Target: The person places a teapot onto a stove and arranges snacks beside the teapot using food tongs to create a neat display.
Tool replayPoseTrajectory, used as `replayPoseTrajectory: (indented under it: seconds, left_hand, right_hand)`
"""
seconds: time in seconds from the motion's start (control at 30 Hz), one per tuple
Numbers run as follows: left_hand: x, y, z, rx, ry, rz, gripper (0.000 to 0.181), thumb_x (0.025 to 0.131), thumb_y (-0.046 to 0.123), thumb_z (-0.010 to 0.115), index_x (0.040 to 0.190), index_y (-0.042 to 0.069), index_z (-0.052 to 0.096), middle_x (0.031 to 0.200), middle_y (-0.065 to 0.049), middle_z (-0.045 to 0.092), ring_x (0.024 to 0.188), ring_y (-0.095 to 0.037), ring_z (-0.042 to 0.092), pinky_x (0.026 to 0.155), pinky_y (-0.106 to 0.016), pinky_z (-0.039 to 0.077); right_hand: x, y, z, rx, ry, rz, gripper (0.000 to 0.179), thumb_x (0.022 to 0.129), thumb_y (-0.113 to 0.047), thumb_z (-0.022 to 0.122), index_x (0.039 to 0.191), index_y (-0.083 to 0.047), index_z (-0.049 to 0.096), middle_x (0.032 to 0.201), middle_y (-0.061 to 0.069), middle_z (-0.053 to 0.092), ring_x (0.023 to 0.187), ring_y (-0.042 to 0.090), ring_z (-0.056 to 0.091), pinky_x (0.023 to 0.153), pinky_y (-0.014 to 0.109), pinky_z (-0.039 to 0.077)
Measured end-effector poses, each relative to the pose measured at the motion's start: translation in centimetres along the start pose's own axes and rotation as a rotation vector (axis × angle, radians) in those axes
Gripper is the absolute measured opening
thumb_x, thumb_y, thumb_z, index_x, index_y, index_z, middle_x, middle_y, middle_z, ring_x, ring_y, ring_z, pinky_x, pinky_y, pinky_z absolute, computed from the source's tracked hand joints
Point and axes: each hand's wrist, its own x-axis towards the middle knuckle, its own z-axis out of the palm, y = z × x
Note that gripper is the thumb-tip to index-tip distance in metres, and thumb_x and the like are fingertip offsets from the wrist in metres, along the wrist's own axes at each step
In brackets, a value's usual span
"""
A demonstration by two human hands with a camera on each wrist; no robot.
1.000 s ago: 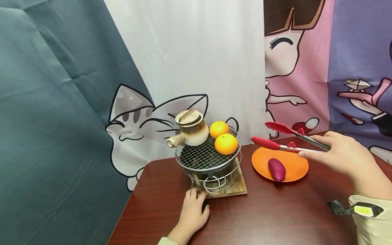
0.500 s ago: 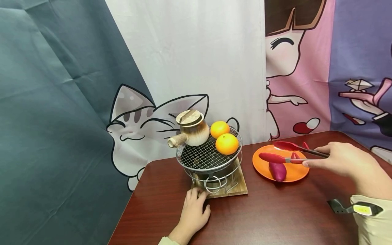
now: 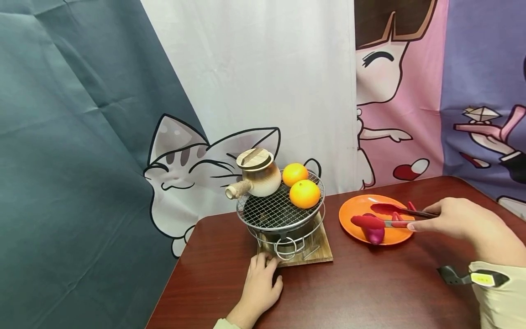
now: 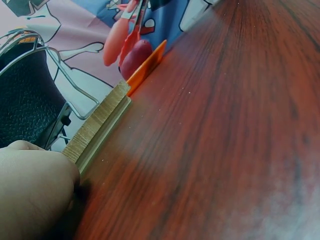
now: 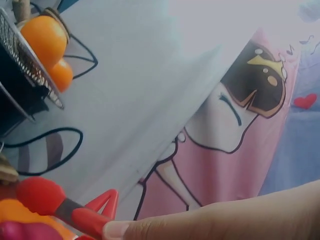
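Observation:
My right hand [image 3: 464, 219] holds metal tongs with red tips [image 3: 367, 222], low over an orange plate [image 3: 349, 210]. Their spread tips lie either side of a purple sweet potato [image 3: 375, 236], the near tip partly covering it; whether they touch it I cannot tell. In the left wrist view the sweet potato [image 4: 136, 59] is beneath the tongs [image 4: 116, 40]. My left hand [image 3: 260, 288] rests with loosely bent fingers against the near-left corner of a wooden board [image 3: 322, 246]. Part of its fingers is hidden in the left wrist view.
On the board stands a round grill [image 3: 273, 212] with a wire rack. A clay pot [image 3: 263, 180] with a wooden lid and two oranges [image 3: 304, 193] sit on the rack. The pot's handle [image 3: 238, 188] juts out leftward. A printed curtain [image 3: 312, 91] hangs behind the table.
The right hand has brought the tongs down from above the plate to the sweet potato, with the tips shifting slightly right. The left hand stays at the board's corner.

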Motion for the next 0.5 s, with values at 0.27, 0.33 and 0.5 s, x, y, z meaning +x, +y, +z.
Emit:
replayPoseTrajectory:
  seconds: [0.27, 0.33, 0.5]
  left_hand:
    - [-0.01, -0.06, -0.07, 0.001, 0.001, 0.002, 0.044, 0.075, 0.02, 0.074, 0.118, 0.021, 0.068, 0.115, -0.005, 0.052, 0.113, -0.028, 0.047, 0.093, -0.046, 0.044]
    - [-0.02, -0.07, -0.05, 0.003, -0.003, 0.002, 0.044, 0.075, 0.02, 0.074, 0.118, 0.021, 0.067, 0.115, -0.005, 0.052, 0.113, -0.028, 0.047, 0.093, -0.046, 0.044]
    - [-0.07, -0.06, -0.02, 0.004, -0.001, 0.007, 0.044, 0.075, 0.02, 0.074, 0.118, 0.021, 0.068, 0.115, -0.005, 0.053, 0.113, -0.029, 0.048, 0.093, -0.046, 0.043]
  right_hand:
    - [0.08, 0.89, 0.65, -0.017, -0.028, 0.016, 0.072, 0.075, -0.063, 0.077, 0.105, 0.003, 0.074, 0.092, 0.017, 0.071, 0.08, 0.031, 0.062, 0.066, 0.054, 0.052]
    - [0.21, 0.96, 0.81, -0.021, -0.03, 0.012, 0.075, 0.074, -0.064, 0.077, 0.107, 0.003, 0.074, 0.095, 0.019, 0.071, 0.083, 0.033, 0.062, 0.067, 0.057, 0.052]
    - [0.41, 0.78, 1.06, -0.047, -0.04, -0.025, 0.067, 0.077, -0.063, 0.075, 0.107, -0.003, 0.077, 0.096, 0.016, 0.073, 0.085, 0.032, 0.064, 0.068, 0.056, 0.052]
